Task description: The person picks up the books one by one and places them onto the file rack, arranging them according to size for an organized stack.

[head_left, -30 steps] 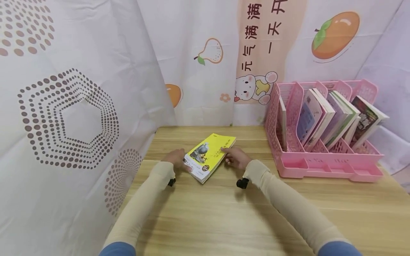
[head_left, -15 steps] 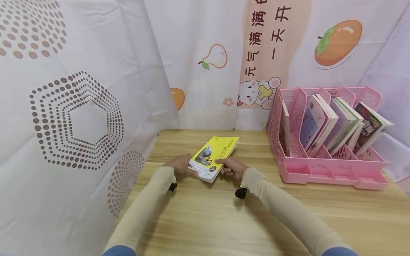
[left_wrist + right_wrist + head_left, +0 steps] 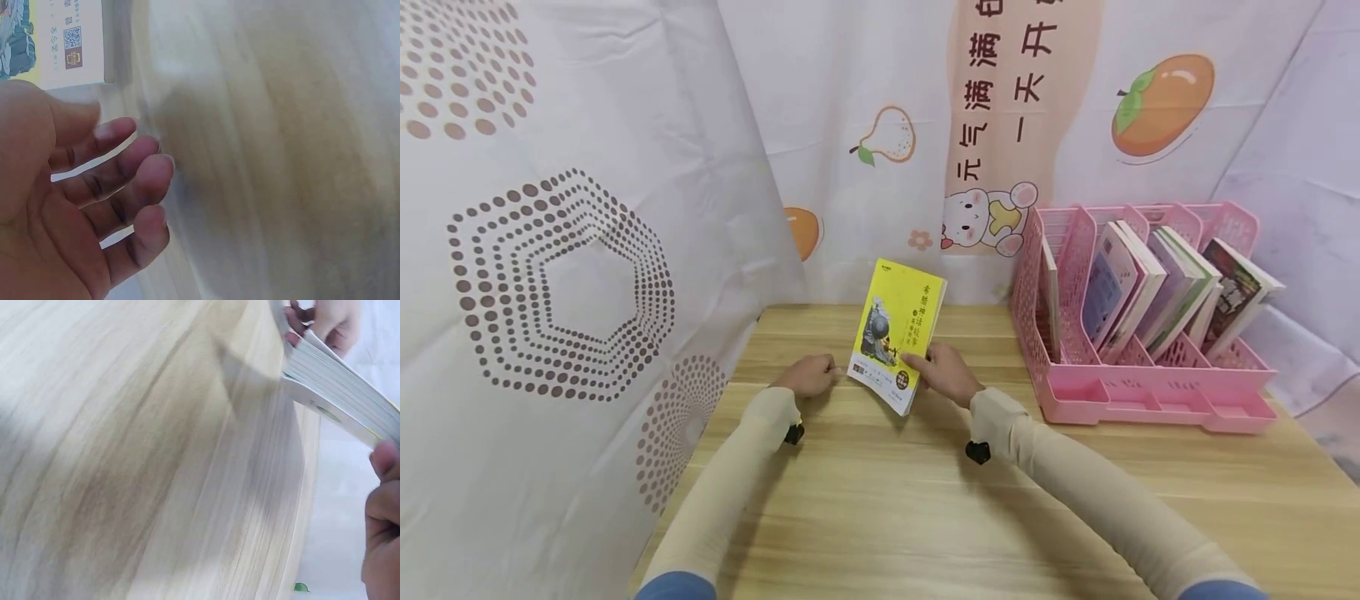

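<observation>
A yellow paperback book [image 3: 898, 329] with a white lower band is tilted up above the wooden table, its front cover towards me. My right hand [image 3: 950, 373] grips its right edge, thumb on the cover; the right wrist view shows the page block [image 3: 340, 378] raised over the tabletop. Just left of the book's lower corner is my left hand [image 3: 808, 375], apart from it. In the left wrist view the left hand's fingers [image 3: 150, 178] are loosely bent with nothing between them, and the book's corner [image 3: 87, 62] lies beyond the thumb.
To the right stands a pink desktop file rack [image 3: 1157, 396], its slots holding several leaning books [image 3: 1138, 283]. Printed curtains [image 3: 850, 75] hang behind and along the left of the wooden table [image 3: 880, 500].
The book has been raised from a low slant to a steeper tilt. My left hand has let go of its left edge and drawn slightly away; my right hand keeps its grip.
</observation>
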A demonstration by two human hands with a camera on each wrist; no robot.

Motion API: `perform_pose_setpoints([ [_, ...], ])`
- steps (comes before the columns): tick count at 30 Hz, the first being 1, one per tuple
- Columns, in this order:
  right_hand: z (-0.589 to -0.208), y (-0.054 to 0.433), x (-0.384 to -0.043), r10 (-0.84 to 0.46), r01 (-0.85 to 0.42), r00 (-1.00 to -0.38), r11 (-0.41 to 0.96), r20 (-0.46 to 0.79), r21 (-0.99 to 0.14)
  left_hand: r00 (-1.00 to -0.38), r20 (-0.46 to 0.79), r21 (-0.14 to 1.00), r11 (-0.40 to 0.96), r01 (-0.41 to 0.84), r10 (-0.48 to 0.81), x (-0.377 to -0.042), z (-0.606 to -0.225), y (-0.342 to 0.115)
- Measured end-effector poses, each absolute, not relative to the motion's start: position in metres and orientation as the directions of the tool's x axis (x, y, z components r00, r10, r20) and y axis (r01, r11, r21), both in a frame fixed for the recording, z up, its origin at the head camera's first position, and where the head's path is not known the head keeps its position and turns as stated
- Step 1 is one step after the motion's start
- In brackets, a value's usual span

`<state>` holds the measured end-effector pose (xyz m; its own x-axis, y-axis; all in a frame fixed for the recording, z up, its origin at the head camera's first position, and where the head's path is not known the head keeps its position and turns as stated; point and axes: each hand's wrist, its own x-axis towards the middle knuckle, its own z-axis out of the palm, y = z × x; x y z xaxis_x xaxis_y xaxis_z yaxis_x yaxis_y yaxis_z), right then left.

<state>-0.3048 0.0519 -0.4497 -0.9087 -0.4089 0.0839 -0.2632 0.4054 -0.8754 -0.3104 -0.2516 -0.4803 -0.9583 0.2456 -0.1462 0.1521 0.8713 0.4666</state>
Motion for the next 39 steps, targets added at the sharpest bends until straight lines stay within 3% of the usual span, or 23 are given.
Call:
perform_pose_setpoints([
  [7,-0.451,0.056,-0.3,-0.386,-0.348,-0.905,0.428,0.179,-0.834,-0.978,-0.057,0.4,0.902,0.161,0.2,-0.313,-0.476,-0.248],
  [17,-0.439,0.069,-0.299,-0.329,-0.394,-0.91,0.493,0.253,-0.776,-0.98,0.069,0.428,0.882,0.198,0.186,-0.308,-0.479,-0.243],
  [39,-0.433,0.099,-0.299,-0.255,-0.509,-0.855,0.583,0.452,-0.633,-0.978,0.032,0.525,0.829,0.191,0.205,-0.299,-0.481,-0.227],
])
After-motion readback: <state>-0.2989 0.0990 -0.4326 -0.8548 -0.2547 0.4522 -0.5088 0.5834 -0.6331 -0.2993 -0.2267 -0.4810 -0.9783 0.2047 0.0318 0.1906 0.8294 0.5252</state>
